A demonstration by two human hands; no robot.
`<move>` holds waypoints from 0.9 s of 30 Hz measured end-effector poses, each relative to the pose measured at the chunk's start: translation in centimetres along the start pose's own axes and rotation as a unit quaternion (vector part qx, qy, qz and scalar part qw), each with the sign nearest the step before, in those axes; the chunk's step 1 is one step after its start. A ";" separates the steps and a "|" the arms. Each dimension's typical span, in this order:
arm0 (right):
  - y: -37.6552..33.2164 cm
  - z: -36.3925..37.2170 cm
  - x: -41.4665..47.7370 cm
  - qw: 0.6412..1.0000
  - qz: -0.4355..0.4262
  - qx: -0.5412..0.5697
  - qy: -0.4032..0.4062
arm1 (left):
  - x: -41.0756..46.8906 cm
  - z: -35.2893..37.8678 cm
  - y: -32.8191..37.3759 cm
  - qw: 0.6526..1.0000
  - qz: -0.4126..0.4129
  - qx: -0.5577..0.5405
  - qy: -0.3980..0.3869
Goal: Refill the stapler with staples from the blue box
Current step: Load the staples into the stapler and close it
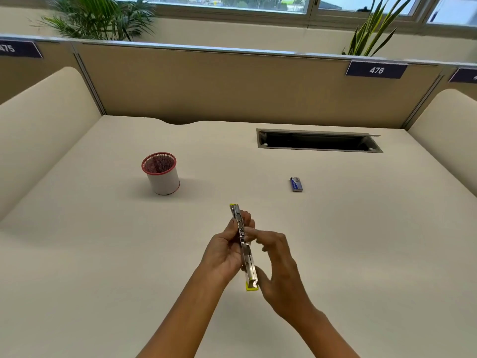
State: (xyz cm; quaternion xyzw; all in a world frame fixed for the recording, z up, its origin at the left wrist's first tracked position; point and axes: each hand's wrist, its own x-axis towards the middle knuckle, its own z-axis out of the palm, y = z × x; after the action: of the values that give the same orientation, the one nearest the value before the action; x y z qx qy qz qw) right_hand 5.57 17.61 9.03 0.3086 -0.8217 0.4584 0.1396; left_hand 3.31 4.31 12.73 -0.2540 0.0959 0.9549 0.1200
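A yellow and silver stapler [248, 264] is swung fully open into one long strip, held above the middle of the desk with its metal channel facing me. My left hand [224, 250] grips it from the left side. My right hand [277, 262] touches its right side, with a fingertip on the metal channel near the hinge and the other fingers loosely spread. The small blue staple box [296, 184] lies shut on the desk, beyond and to the right of both hands, apart from them.
A white pen cup with a red mesh rim [161, 173] stands at the left middle of the cream desk [103, 254]. An open cable slot [318, 140] sits at the back right. Beige partitions [219, 83] wall the desk on three sides.
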 end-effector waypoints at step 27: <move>0.1 -0.2 3.9 0.849 0.345 0.380 0.123 | 0.9 -1.4 -0.6 0.761 0.200 0.606 0.114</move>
State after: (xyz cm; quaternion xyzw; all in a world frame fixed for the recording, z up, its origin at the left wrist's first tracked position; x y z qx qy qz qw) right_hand 2.49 16.33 11.02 -0.0247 -0.6128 0.7878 -0.0562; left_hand 3.39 4.65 11.00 -0.2103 0.7164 0.6638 0.0438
